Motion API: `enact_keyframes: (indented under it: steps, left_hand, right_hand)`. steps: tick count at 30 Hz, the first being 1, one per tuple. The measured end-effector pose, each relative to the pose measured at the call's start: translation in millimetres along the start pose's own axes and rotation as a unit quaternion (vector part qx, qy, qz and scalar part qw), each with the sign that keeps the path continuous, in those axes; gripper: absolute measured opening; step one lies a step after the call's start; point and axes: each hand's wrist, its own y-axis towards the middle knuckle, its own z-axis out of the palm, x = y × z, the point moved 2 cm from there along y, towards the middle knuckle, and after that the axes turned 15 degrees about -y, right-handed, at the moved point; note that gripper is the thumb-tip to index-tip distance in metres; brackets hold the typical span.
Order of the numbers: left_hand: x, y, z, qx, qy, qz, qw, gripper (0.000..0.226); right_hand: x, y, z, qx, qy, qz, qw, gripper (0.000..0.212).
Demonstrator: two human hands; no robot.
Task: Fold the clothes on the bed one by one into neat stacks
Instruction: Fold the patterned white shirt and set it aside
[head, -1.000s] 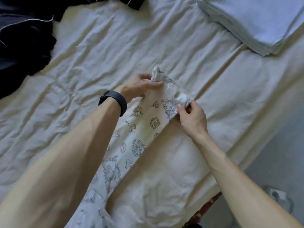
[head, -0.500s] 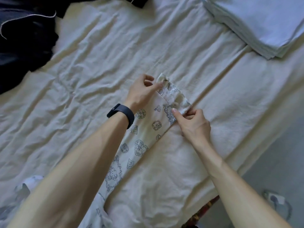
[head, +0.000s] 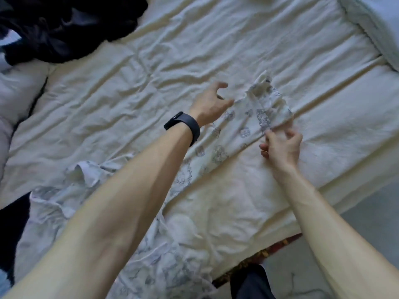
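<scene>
A white garment with grey printed motifs (head: pixel 218 147) lies stretched across the cream bed sheet (head: pixel 121 100), its narrow cuffed end (head: pixel 267 98) pointing to the far right. My left hand (head: pixel 210 104), with a black wristband, hovers just left of that end, fingers loosely curled and holding nothing. My right hand (head: pixel 280 145) is at the near side of the cuff, and its fingertips pinch the cuff's lower edge. The garment's wider part (head: pixel 90 190) lies crumpled under my left forearm.
A dark heap of clothes (head: pixel 64 24) lies at the far left corner. A folded pale blue stack (head: pixel 375 29) sits at the far right. A white pillow (head: pixel 15 91) is on the left. The bed's edge and grey floor (head: pixel 356 229) run along the right.
My left hand has let go of the cuff and drawn back to the left, fingers spread. The view has pulled back, showing more of the garment and the bed.
</scene>
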Motion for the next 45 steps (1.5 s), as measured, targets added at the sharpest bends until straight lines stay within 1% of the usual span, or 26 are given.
enact_keyframes:
  steps: [2, 4, 7, 9, 11, 13, 15, 17, 18, 19, 20, 21, 23, 24, 26, 28, 29, 30, 32, 33, 35, 40, 43, 45]
  left_hand:
    - [39.6, -51.0, -21.5, -0.071, 0.009, -0.001, 0.997, 0.042]
    - [91.4, -115.9, -37.0, -0.128, 0.001, 0.004, 0.992, 0.035]
    - [183.2, -231.8, -46.9, -0.199, -0.009, -0.028, 0.980, 0.030]
    - [243.5, -311.3, -46.6, -0.261, -0.027, -0.077, 0.962, 0.031]
    - [300.7, -387.5, -41.5, -0.334, -0.070, -0.151, 0.928, 0.033]
    - [352.1, -454.8, -31.7, -0.414, -0.110, -0.227, 0.875, 0.036]
    - [394.2, -509.1, -18.7, -0.482, -0.138, -0.284, 0.817, 0.040]
    - [429.4, -547.7, -7.7, -0.515, -0.163, -0.332, 0.773, 0.045]
    - [442.2, -561.4, -4.6, -0.515, -0.175, -0.349, 0.763, 0.047]
    - [457.5, -572.0, -1.5, -0.511, -0.184, -0.358, 0.760, 0.050]
    - [469.3, -580.0, -0.5, -0.499, -0.190, -0.361, 0.764, 0.052]
    - [479.0, -586.2, -1.1, -0.489, -0.201, -0.358, 0.770, 0.054]
    - [494.6, -593.2, -4.4, -0.451, -0.240, -0.360, 0.781, 0.059]
    - [499.4, -595.6, -6.0, -0.417, -0.269, -0.362, 0.789, 0.060]
    - [508.1, -599.0, -3.9, -0.315, -0.304, -0.371, 0.819, 0.064]
    - [516.2, -605.9, 6.5, -0.200, -0.263, -0.399, 0.856, 0.064]
    - [522.0, -610.7, 12.8, -0.177, -0.235, -0.407, 0.865, 0.056]
    - [526.9, -615.8, 18.3, -0.186, -0.221, -0.404, 0.868, 0.046]
    - [533.6, -627.2, 25.2, -0.250, -0.260, -0.381, 0.851, 0.031]
    - [535.6, -632.9, 26.6, -0.283, -0.283, -0.362, 0.842, 0.028]
    - [537.1, -645.0, 28.7, -0.327, -0.290, -0.337, 0.834, 0.025]
    - [540.3, -658.7, 38.9, -0.385, -0.261, -0.336, 0.819, 0.022]
    - [535.3, -654.5, 49.4, -0.390, -0.249, -0.341, 0.818, 0.036]
    - [531.4, -652.4, 57.6, -0.406, -0.258, -0.344, 0.806, 0.039]
  right_hand:
    - [-20.8, -35.4, 8.2, 0.012, -0.075, -0.030, 0.997, 0.040]
    - [-55.1, -79.9, 19.4, 0.075, -0.147, -0.067, 0.984, 0.032]
    - [-115.2, -158.1, 33.3, 0.179, -0.247, -0.112, 0.946, 0.027]
    - [-156.5, -205.8, 38.0, 0.221, -0.312, -0.132, 0.914, 0.029]
    - [-202.1, -242.6, 40.6, 0.231, -0.375, -0.150, 0.885, 0.033]
    - [-242.0, -270.7, 43.9, 0.227, -0.421, -0.145, 0.866, 0.037]
    - [-272.7, -289.0, 46.9, 0.206, -0.452, -0.139, 0.857, 0.044]
    - [-293.1, -300.0, 50.8, 0.202, -0.465, -0.107, 0.855, 0.050]
    - [-300.5, -303.3, 52.2, 0.206, -0.468, -0.086, 0.855, 0.054]
    - [-306.6, -305.2, 53.0, 0.206, -0.472, -0.074, 0.854, 0.058]
    - [-311.1, -306.4, 53.4, 0.206, -0.477, -0.069, 0.852, 0.060]
    - [-314.9, -307.6, 53.6, 0.209, -0.481, -0.068, 0.849, 0.057]
    - [-318.8, -308.2, 53.0, 0.226, -0.493, -0.075, 0.837, 0.036]
    - [-318.5, -310.4, 51.7, 0.230, -0.504, -0.082, 0.828, 0.027]
    - [-318.0, -313.1, 48.5, 0.221, -0.530, -0.099, 0.813, 0.024]
    - [-315.6, -318.9, 42.3, 0.204, -0.553, -0.121, 0.799, 0.026]
    - [-315.1, -320.3, 37.8, 0.194, -0.558, -0.132, 0.796, 0.024]
    - [-314.6, -320.7, 32.4, 0.182, -0.556, -0.141, 0.799, 0.024]
    - [-314.4, -317.0, 21.7, 0.150, -0.539, -0.157, 0.814, 0.024]
    - [-314.2, -314.0, 17.8, 0.139, -0.528, -0.165, 0.822, 0.024]
    - [-316.0, -308.3, 12.3, 0.134, -0.514, -0.177, 0.829, 0.024]
    - [-328.7, -293.9, 9.6, 0.145, -0.509, -0.178, 0.830, 0.021]
    - [-331.1, -291.2, 4.0, 0.142, -0.486, -0.188, 0.841, 0.022]
    - [-333.6, -288.6, -2.7, 0.142, -0.480, -0.196, 0.843, 0.025]
